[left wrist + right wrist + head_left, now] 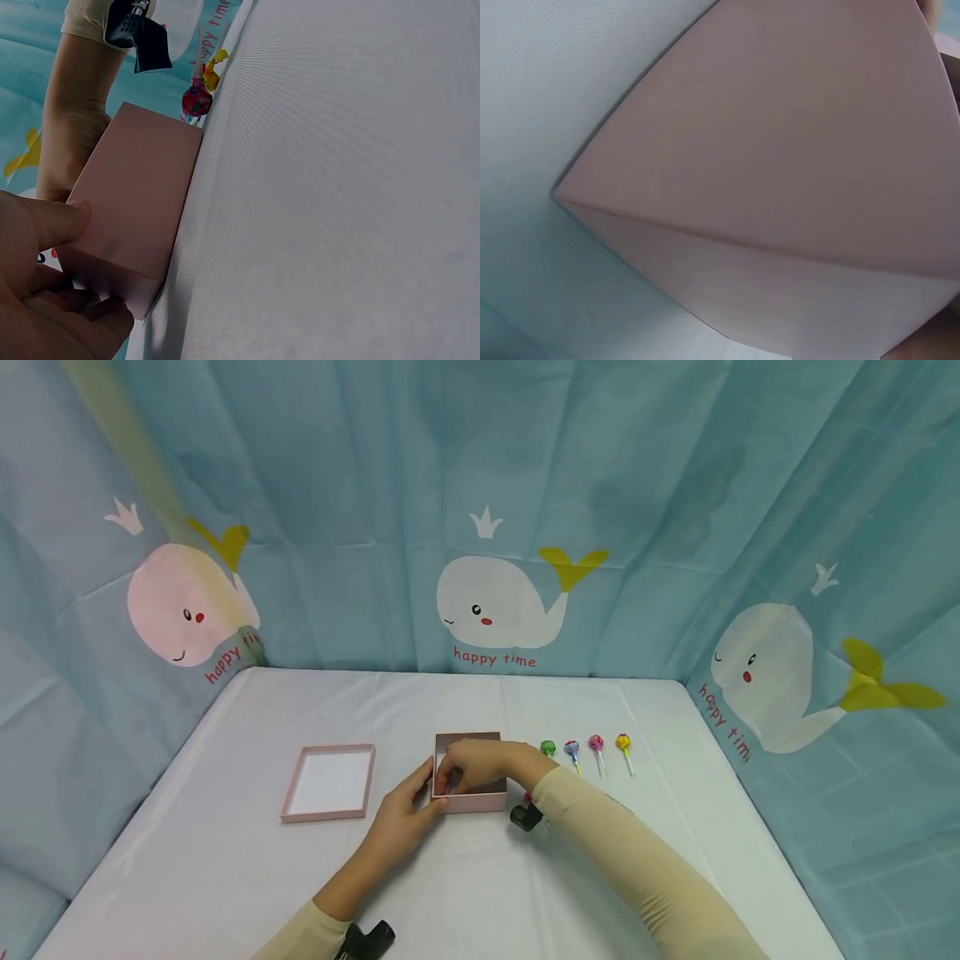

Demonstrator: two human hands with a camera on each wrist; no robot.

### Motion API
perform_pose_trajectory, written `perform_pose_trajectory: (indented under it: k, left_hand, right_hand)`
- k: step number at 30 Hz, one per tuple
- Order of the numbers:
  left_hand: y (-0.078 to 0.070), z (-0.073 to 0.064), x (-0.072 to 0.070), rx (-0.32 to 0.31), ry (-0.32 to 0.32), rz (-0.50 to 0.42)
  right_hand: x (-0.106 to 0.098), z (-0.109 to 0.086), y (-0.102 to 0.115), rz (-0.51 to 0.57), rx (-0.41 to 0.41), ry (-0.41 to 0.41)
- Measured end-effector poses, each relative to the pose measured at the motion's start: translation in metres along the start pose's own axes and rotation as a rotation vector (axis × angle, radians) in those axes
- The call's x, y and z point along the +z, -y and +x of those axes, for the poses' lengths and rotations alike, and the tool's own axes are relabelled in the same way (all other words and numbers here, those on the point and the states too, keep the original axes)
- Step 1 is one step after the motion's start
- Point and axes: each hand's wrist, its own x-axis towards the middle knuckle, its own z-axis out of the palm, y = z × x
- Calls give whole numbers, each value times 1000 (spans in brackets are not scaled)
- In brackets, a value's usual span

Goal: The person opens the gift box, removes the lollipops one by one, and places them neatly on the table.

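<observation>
A pink open-topped box [474, 803] stands on the white table. My left hand [402, 820] grips its near left corner, the thumb on the front wall and the fingers along the left side; the left wrist view shows this hand [52, 277] close up. My right hand [480, 764] reaches over the rim, its bent fingers down inside at the left end. A small pinkish bit shows by those fingertips, too small to identify. In the right wrist view, the outer box walls [780, 142] fill most of the picture and hide the fingertips.
A shallow pink-rimmed lid [328, 782] lies left of the box. To the right are green [548, 747], blue [572, 748], pink [596, 742] and yellow lollipops [623, 742]. A red lollipop [196, 100] lies nearer the box, partly hidden by my right arm in the head view.
</observation>
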Motion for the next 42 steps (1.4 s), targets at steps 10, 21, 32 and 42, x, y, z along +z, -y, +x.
perform_pose_trajectory:
  k: [10, 21, 32, 42]
  left_hand:
    - [0, -1, 1, -5, -2, -2]
    - [1, -3, 2, -15, -11, 15]
    - [-2, -1, 1, -14, -10, 7]
    - [-3, 0, 2, -20, -16, -14]
  right_hand:
    - [1, 1, -3, -39, -56, -14]
    - [-9, -15, 1, 64, 0, -198]
    - [-21, -46, 11, 139, 36, -466]
    - [-24, -74, 18, 187, 29, -654]
